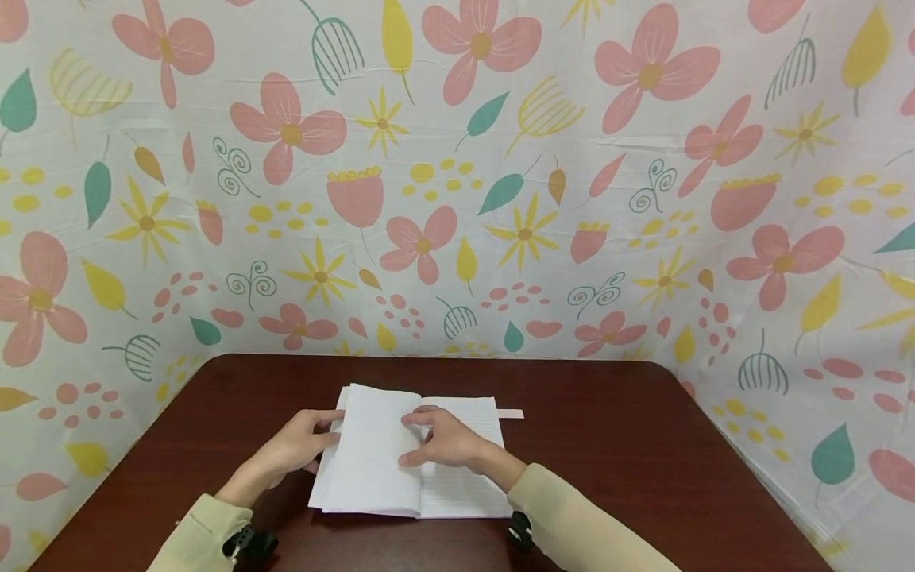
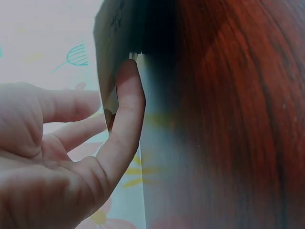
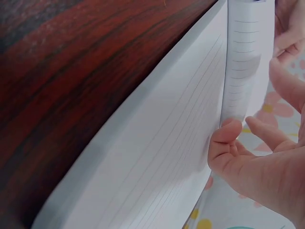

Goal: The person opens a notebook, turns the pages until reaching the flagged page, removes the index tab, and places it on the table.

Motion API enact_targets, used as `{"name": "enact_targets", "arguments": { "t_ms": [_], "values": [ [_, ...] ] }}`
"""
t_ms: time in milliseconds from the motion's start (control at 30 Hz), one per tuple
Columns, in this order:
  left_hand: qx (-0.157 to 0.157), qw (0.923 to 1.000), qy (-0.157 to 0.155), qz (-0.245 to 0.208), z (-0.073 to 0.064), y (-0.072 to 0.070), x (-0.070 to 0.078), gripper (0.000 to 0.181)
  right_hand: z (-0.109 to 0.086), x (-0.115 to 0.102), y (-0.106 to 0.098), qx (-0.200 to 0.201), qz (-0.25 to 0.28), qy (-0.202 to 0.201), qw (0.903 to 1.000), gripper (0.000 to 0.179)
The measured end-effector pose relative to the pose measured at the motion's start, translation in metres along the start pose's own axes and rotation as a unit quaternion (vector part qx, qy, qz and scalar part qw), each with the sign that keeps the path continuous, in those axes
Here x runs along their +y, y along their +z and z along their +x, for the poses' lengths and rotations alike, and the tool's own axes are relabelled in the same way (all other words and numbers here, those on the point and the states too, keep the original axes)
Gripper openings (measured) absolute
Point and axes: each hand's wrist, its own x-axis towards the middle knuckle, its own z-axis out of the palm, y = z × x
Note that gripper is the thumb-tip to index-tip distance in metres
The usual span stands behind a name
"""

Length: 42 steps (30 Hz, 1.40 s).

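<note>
An open notebook [image 1: 465,457] with lined pages lies on the table. Its left leaf looks blank in the head view, and lines show on the right page. My left hand [image 1: 296,441] grips the notebook's left edge. One finger [image 2: 129,95] reaches under the cover in the left wrist view, while the others are on the opposite side. Over the left leaf near the spine rests my right hand [image 1: 450,438], thumb and forefinger spread apart on the paper. In the right wrist view, fingertips [image 3: 226,131] touch the paper beside the crease.
A pale pink strip [image 1: 511,413] sticks out past the notebook's right edge. The dark brown wooden table [image 1: 615,445] stands against a flower-printed cloth [image 1: 457,238] at the back and sides. A black device [image 1: 250,544] is worn at the left sleeve, another device [image 1: 520,530] at the right.
</note>
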Motion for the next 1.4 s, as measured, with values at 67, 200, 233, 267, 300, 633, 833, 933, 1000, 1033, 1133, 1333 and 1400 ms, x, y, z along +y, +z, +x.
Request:
{"name": "enact_targets", "arguments": {
  "t_ms": [67, 200, 233, 267, 300, 633, 833, 933, 1000, 1033, 1133, 1333, 1400],
  "values": [
    [0.002, 1.0000, -0.005, -0.003, 0.000, 0.000, 0.000, 0.048, 0.000, 0.000, 0.000, 0.001, -0.003, -0.001, 1.0000, 0.067],
    [0.016, 0.9996, -0.023, -0.004, 0.002, 0.002, 0.001, 0.049, 0.001, 0.000, 0.001, -0.002, -0.003, -0.002, 1.0000, 0.065],
    [0.019, 0.9995, -0.026, -0.002, 0.002, 0.002, 0.001, 0.051, 0.001, 0.000, 0.001, -0.003, -0.003, -0.002, 1.0000, 0.065],
    [0.022, 0.9993, -0.029, 0.003, 0.002, 0.003, 0.002, 0.054, 0.001, 0.000, 0.002, -0.004, -0.003, -0.001, 1.0000, 0.066],
    [0.025, 0.9992, -0.031, 0.007, 0.003, 0.003, 0.002, 0.057, 0.001, 0.000, 0.002, -0.005, -0.004, 0.000, 1.0000, 0.066],
    [0.041, 0.9986, -0.027, 0.021, 0.001, 0.007, 0.002, 0.064, -0.002, 0.000, -0.002, -0.016, -0.018, -0.002, 0.9997, 0.067],
    [0.046, 0.9983, -0.023, 0.029, 0.000, 0.007, 0.003, 0.064, -0.010, 0.002, -0.013, -0.018, -0.022, -0.003, 0.9996, 0.068],
    [0.046, 0.9983, -0.019, 0.031, 0.000, 0.007, 0.004, 0.065, -0.016, 0.006, -0.021, -0.016, -0.029, -0.008, 0.9994, 0.068],
    [0.046, 0.9982, -0.017, 0.035, 0.000, 0.007, 0.003, 0.066, -0.021, 0.010, -0.026, -0.015, -0.038, -0.014, 0.9991, 0.069],
    [0.045, 0.9982, -0.015, 0.037, 0.000, 0.007, 0.003, 0.067, -0.024, 0.012, -0.029, -0.015, -0.043, -0.020, 0.9988, 0.069],
    [0.044, 0.9982, -0.011, 0.040, 0.001, 0.006, 0.002, 0.071, -0.033, 0.019, -0.037, -0.011, -0.060, -0.032, 0.9976, 0.072],
    [0.040, 0.9983, -0.006, 0.042, 0.003, 0.004, -0.001, 0.079, -0.053, 0.032, -0.056, 0.003, -0.099, -0.042, 0.9942, 0.075],
    [0.040, 0.9984, -0.006, 0.040, 0.003, 0.005, -0.001, 0.078, -0.059, 0.037, -0.063, 0.008, -0.109, -0.041, 0.9932, 0.076]
  ]
}}
